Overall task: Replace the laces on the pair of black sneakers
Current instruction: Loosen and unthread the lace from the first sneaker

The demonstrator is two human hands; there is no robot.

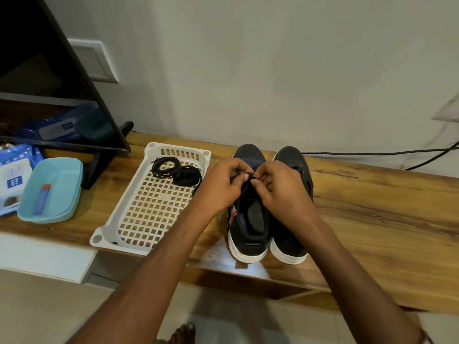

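Note:
Two black sneakers with white soles stand side by side on the wooden bench, heels toward me: the left sneaker [248, 219] and the right sneaker [290, 234]. My left hand [221, 184] and my right hand [280, 189] meet over the left sneaker's tongue, fingertips pinching its black lace [248, 176]. The lacing itself is mostly hidden under my fingers. Two coiled black laces [176, 170] lie at the far end of a white perforated tray [139, 214] to the left of the sneakers.
A wooden bench [372, 207] runs along a grey wall. At the left sit a light blue lidded box [52, 189], blue wipe packets [12, 177] and a black TV stand foot [99, 165]. A black cable [372, 153] runs behind the sneakers.

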